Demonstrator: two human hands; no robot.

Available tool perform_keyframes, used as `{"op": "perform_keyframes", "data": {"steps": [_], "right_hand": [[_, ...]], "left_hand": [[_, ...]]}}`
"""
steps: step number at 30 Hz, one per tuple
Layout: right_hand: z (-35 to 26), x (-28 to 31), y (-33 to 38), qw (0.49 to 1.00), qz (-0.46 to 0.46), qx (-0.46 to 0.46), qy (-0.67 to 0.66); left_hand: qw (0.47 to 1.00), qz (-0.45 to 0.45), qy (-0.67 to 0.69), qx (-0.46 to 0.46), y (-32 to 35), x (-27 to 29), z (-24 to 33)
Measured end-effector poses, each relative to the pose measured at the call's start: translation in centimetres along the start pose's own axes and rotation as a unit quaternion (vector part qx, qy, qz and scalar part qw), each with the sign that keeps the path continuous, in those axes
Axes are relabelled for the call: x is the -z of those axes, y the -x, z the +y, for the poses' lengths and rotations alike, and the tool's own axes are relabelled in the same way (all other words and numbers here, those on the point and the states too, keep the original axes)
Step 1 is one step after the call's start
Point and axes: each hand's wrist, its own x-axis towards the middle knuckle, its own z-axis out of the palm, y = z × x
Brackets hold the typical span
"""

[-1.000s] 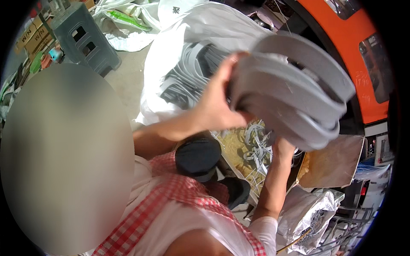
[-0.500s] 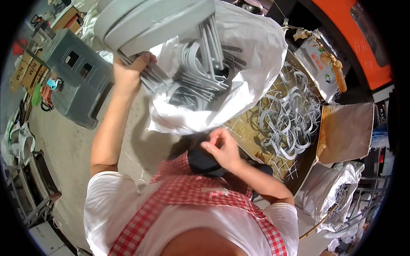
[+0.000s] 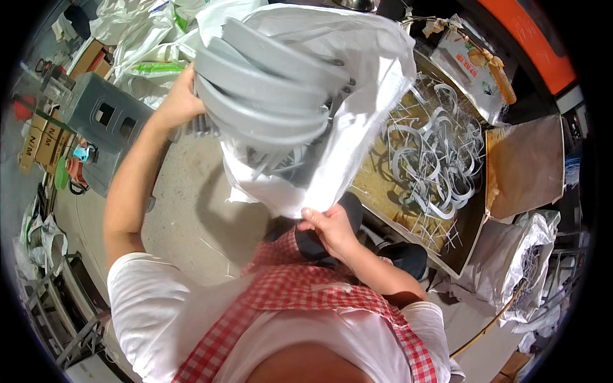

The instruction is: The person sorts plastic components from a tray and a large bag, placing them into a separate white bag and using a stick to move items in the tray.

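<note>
A stack of curved grey plastic bands [image 3: 265, 108] is in my left hand [image 3: 180, 101], whose fingers wrap around its left end. The stack lies over the mouth of a large white plastic bag [image 3: 348, 163] and hides much of the inside. Some grey pieces show in the bag below the stack. My right hand [image 3: 333, 231] pinches the bag's near edge between thumb and fingers.
To the right, an open cardboard box [image 3: 469, 255] holds a tangle of pale grey bands and thin strips [image 3: 434, 159]. A grey-green plastic stool [image 3: 105, 131] stands at left. White sacks [image 3: 150, 38] lie behind; a silvery bag [image 3: 511, 262] sits at lower right.
The stack has come down and nearer, over the bag's mouth, and its thin prongs are now mostly hidden. My right hand has taken hold of the bag's near edge.
</note>
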Motion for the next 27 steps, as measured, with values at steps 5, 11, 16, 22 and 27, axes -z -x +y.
{"op": "perform_keyframes", "data": {"steps": [5,11,16,22,27], "right_hand": [[0.2,-0.5,2.2,0.983,-0.069,0.057,0.161],[-0.6,-2.7,3.4,0.918,-0.104,0.244,0.295],[-0.7,-1.7,3.2,0.947,-0.116,0.089,0.287],[-3.6,-3.5,2.6,0.897,-0.207,0.283,0.27],[-4.1,-4.7,1.4,0.859,-0.28,0.286,0.32]], "left_hand": [[0.943,-0.267,-0.194,0.036,-2.5,-2.1,4.8],[0.768,-0.509,-0.362,0.145,-6.5,-7.3,5.4],[0.686,-0.627,-0.338,0.149,-7.9,-11.2,2.7],[0.6,-0.64,-0.333,0.345,-8.9,-12.3,-2.1],[0.625,-0.64,-0.402,0.194,-8.8,-12.8,-7.1]]}}
